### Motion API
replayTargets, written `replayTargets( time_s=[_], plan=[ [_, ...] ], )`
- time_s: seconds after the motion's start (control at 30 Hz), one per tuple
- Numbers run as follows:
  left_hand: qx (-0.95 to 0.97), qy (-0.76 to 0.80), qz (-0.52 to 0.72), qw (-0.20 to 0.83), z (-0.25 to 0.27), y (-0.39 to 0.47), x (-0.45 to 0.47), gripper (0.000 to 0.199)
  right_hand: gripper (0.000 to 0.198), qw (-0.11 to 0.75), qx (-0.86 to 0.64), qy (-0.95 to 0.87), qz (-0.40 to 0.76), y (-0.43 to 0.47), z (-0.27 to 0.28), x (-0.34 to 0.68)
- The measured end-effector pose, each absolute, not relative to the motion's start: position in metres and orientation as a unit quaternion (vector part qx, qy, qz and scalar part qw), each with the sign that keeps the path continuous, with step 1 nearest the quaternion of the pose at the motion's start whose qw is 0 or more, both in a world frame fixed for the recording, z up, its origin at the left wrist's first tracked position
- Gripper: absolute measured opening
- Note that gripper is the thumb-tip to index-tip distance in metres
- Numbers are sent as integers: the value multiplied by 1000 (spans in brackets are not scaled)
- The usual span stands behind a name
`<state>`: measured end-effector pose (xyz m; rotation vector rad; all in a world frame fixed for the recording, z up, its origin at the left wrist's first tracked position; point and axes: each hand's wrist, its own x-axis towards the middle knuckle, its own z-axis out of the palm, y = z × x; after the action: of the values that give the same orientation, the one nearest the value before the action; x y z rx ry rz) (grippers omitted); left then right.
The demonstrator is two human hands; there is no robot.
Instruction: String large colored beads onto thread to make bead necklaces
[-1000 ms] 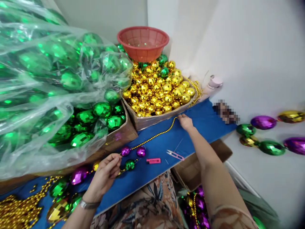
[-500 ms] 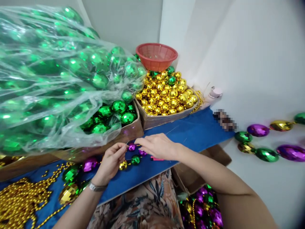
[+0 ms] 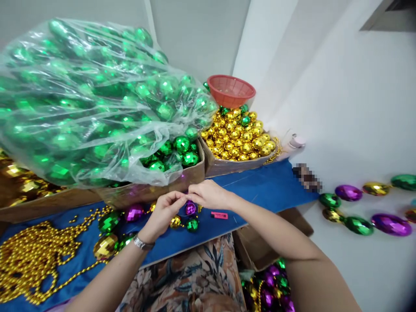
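My left hand (image 3: pixel 165 212) and my right hand (image 3: pixel 208 194) meet fingertip to fingertip over the blue table (image 3: pixel 260 186), pinching a thin strand at a small purple faceted bead (image 3: pixel 190 208). A gold bead (image 3: pixel 175 222) and a green bead (image 3: pixel 192 224) hang on the same strand just below my left fingers. Further left on the strand lie larger purple (image 3: pixel 134 212), green (image 3: pixel 108 222) and gold (image 3: pixel 104 246) faceted balls. My left wrist wears a metal watch band (image 3: pixel 142 243).
A plastic bag of green balls (image 3: pixel 87 104) overhangs a cardboard box (image 3: pixel 162 190). A box of gold balls (image 3: pixel 240 138) carries a red basket (image 3: pixel 230 90). Gold bead chains (image 3: pixel 29 255) pile at left. A pink tag (image 3: pixel 219 215) lies nearby. Finished garlands (image 3: pixel 360 208) lie on the right.
My right hand came back from the gold-ball box to my left hand, and both now pinch the strand at the purple bead. The camera view shifted rightward and down.
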<state>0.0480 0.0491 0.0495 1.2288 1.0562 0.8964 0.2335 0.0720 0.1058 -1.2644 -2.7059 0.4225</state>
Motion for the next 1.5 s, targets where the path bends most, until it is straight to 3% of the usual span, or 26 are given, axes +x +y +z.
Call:
replayTargets(
  time_s=[0.23, 0.37, 0.6, 0.77, 0.83, 0.9, 1.0, 1.1, 1.23, 1.5],
  plan=[
    [482, 484, 430, 591, 43, 51, 39, 29, 31, 80, -469, -875, 86, 64, 111, 240],
    [494, 480, 461, 559, 45, 59, 47, 27, 41, 84, -389, -908, 127, 61, 122, 236],
    [621, 389, 367, 573, 55, 55, 59, 24, 29, 140, -410, -883, 179, 73, 115, 222],
    [706, 414, 326, 473, 58, 63, 50, 28, 17, 112, -428, -868, 223, 72, 115, 249],
    [729, 426, 329, 422, 60, 69, 47, 28, 27, 100, -412, -857, 293, 68, 118, 265],
    [757, 421, 329, 377, 66, 73, 48, 27, 35, 185, -371, -819, 396, 63, 119, 275],
    [794, 389, 335, 327, 80, 76, 60, 22, 36, 395, -304, -710, 498, 56, 122, 269],
    [804, 358, 359, 311, 99, 79, 78, 19, 32, 514, -246, -597, 565, 55, 131, 253],
    [813, 352, 364, 289, 121, 87, 93, 18, 29, 581, -246, -535, 562, 62, 160, 245],
    [821, 375, 347, 254, 141, 92, 99, 20, 36, 652, -348, -555, 381, 75, 270, 273]
  ],
)
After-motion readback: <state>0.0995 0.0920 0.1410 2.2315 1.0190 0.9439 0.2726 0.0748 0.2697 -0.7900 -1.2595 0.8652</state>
